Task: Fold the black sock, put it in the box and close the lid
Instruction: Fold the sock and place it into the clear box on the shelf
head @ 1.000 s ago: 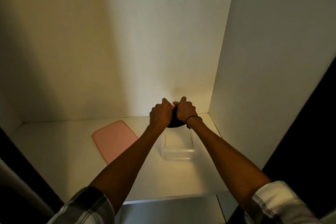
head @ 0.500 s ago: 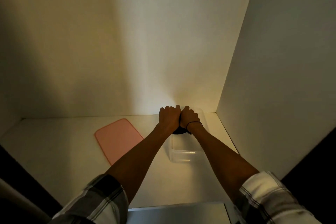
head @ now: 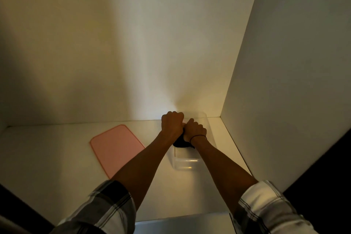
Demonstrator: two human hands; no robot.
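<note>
Shelf (head: 57, 157) carries a pink lid (head: 115, 148) lying flat toward its left, apart from the clear box (head: 187, 163) near the back right corner. Left hand (head: 171, 124) and right hand (head: 195, 130), both clenched, grip the black sock (head: 180, 143) over the box.

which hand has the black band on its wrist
The right hand: a thin black band circles its wrist. The left hand, beside it, has a bare wrist.

Home closet: bare white shelf (head: 57, 157)
</note>
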